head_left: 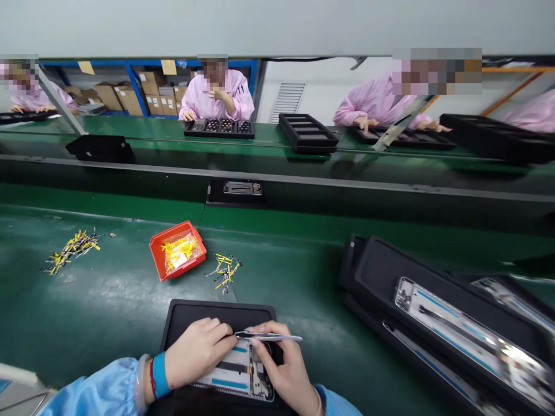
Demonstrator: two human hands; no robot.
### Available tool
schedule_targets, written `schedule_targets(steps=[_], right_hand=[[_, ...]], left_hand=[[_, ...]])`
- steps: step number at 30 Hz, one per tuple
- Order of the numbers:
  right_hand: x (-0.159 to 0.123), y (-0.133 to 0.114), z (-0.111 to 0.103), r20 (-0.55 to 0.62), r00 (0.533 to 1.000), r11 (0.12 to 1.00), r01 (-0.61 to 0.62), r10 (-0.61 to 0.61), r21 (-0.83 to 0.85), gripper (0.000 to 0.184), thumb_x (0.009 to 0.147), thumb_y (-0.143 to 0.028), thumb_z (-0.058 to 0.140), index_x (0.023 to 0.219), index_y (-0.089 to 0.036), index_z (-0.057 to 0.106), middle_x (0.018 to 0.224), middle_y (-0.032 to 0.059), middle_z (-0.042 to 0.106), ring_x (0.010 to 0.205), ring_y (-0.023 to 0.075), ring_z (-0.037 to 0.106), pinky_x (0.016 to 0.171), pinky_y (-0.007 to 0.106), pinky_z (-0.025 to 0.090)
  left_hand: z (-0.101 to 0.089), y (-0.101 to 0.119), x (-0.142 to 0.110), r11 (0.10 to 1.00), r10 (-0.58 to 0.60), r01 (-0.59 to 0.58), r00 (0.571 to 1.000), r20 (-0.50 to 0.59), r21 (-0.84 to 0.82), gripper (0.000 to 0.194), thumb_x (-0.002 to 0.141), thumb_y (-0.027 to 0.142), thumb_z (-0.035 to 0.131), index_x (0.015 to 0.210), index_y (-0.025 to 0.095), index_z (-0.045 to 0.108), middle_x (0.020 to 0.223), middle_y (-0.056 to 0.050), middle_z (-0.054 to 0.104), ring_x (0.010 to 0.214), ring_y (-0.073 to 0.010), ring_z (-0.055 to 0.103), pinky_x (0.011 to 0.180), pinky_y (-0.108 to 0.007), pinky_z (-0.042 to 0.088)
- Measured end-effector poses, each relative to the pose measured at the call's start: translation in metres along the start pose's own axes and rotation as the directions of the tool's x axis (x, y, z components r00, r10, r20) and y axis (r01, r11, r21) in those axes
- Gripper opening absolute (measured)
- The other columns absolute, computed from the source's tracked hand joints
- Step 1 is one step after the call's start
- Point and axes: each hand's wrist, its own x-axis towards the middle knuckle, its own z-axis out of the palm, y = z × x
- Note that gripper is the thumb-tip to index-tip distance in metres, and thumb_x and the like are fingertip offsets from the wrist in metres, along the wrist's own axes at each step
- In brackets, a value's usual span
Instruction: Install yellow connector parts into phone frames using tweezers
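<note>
Head view: phone frame point(236, 372) sits in a black tray point(191, 315) on the green surface point(108, 300), right at the bottom edge.
Left hand point(197, 349): fingers pressed down on the frame.
Right hand point(284, 370): grip pinching tweezers point(269, 335) over it.
Nearby: orange bin point(177, 249) with yellow bits.

A thin silver pair of tweezers point(267, 335) is held in the right hand point(286, 370), while the left hand point(197, 349) is pressed on a flat white-and-blue phone frame point(236, 375) laid in a shallow black plastic tray point(191, 315). Beyond it, on the green conveyor mat point(108, 300), a small red plastic bin point(177, 249) of yellow-tagged parts is seen (loose ones point(225, 268) are scattered just beside it). Stacked black trays point(416, 289) with more frames are set to the right.
</note>
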Motion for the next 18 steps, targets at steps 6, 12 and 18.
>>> schedule_targets(steps=[6, 12, 18], right_hand=[[0.0067, -0.0054, -0.0013, 0.038, 0.998, 0.999, 0.042, -0.043, 0.032, 0.008, 0.095, -0.032, 0.055, 0.093, -0.024, 0.057, 0.079, 0.0021, 0.070, 0.073, 0.0183, 0.071, 0.065, 0.024, 0.057], [0.0070, -0.0037, -0.0016, 0.115, 0.992, 0.998, 0.052, -0.056, 0.033, 0.012, 0.096, -0.028, 0.053, 0.093, -0.023, 0.063, 0.079, 0.0046, 0.073, 0.070, 0.0198, 0.071, 0.060, 0.025, 0.058], [0.0017, -0.0014, -0.0010, -0.023, 0.999, 0.995, 0.051, -0.049, 0.091, 0.004, 0.095, -0.027, 0.054, 0.097, -0.023, 0.056, 0.080, 0.0051, 0.067, 0.074, 0.0208, 0.069, 0.065, 0.029, 0.058]], left_hand=[[-0.0004, -0.0003, -0.0003, 1.000, 0.015, -0.016, 0.999, -0.045, -0.027, 0.018, 0.099, 0.016, 0.035, 0.097, 0.017, 0.054, 0.082, -0.001, 0.061, 0.064, -0.0151, 0.054, 0.054, -0.027, 0.040], [-0.0016, -0.0005, 0.0002, 0.999, 0.007, -0.011, 0.997, -0.082, -0.046, 0.024, 0.100, 0.017, 0.031, 0.095, 0.018, 0.054, 0.080, -0.001, 0.062, 0.061, -0.0145, 0.054, 0.053, -0.026, 0.040], [0.0002, -0.0034, -0.0002, 0.955, -0.172, 0.155, 0.984, -0.050, -0.252, 0.012, 0.094, 0.022, 0.043, 0.092, 0.020, 0.055, 0.086, -0.001, 0.064, 0.073, -0.0145, 0.060, 0.061, -0.023, 0.044]])
